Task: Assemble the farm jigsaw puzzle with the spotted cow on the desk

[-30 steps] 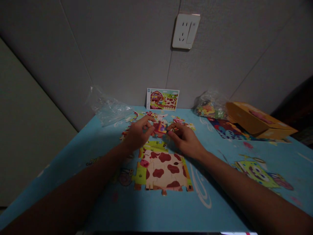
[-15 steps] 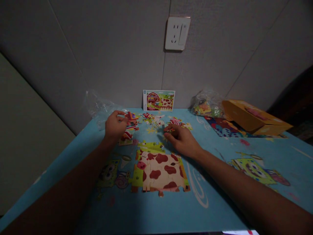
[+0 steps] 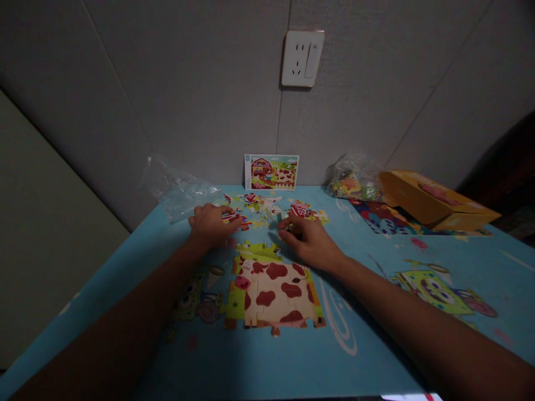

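A partly joined cow puzzle (image 3: 278,292) lies flat on the blue table in front of me, brown-spotted cow on a green field. My left hand (image 3: 211,224) is above and left of it, thumb and fingers closed on a red and purple puzzle piece (image 3: 244,223) at the tabletop; the fingers partly hide it. At the puzzle's upper right, my right hand (image 3: 307,239) is curled with its fingertips pinched around a small puzzle piece, mostly hidden. Loose pieces (image 3: 259,203) are scattered beyond both hands, and more pieces (image 3: 301,209) lie just behind the right hand.
A farm picture card (image 3: 271,172) leans against the wall below a socket (image 3: 303,58). At the back left lies a clear plastic bag (image 3: 184,195). Toward the right are a bag of pieces (image 3: 355,181), a yellow box (image 3: 438,200) and a dark-blue picture sheet (image 3: 378,217).
My left hand has moved right and lower, bringing the red piece from upright above the table down to the surface. My right hand has barely moved.
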{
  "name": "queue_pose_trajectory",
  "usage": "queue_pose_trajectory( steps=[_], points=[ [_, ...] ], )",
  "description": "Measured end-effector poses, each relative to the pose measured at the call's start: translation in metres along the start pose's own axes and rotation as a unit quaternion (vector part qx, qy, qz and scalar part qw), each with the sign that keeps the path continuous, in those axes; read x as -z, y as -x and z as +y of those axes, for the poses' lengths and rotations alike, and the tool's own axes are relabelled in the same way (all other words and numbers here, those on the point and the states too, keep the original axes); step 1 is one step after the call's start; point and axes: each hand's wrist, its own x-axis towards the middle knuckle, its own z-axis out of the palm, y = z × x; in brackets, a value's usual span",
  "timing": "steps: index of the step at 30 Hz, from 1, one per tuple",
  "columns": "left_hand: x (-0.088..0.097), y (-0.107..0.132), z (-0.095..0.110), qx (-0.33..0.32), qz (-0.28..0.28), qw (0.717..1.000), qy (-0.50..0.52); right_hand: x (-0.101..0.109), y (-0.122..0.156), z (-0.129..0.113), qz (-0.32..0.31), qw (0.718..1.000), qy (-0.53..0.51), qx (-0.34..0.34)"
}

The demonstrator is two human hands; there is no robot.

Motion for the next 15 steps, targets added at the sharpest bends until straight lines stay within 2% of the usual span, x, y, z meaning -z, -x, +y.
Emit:
queue_pose_trajectory(
  steps=[3, 5, 8, 11, 15],
  points=[
    [0.000, 0.004, 0.005, 0.021, -0.044, 0.997, -0.055, 0.000, 0.000, -0.002, 0.002, 1.000, 0.010, 0.006],
    [0.002, 0.005, 0.008, 0.022, -0.052, 0.996, -0.070, 0.002, 0.000, -0.003, 0.020, 0.999, 0.029, 0.005],
    [0.005, 0.006, 0.010, 0.025, -0.057, 0.996, -0.070, 0.008, -0.001, -0.001, 0.112, 0.990, 0.088, -0.015],
    [0.004, 0.007, 0.011, 0.022, -0.046, 0.997, -0.058, 0.014, -0.004, 0.008, 0.192, 0.966, 0.175, 0.004],
    [-0.001, 0.010, 0.014, -0.042, 0.001, 0.999, -0.009, 0.014, -0.010, 0.022, 0.147, 0.959, 0.238, 0.042]
  ],
)
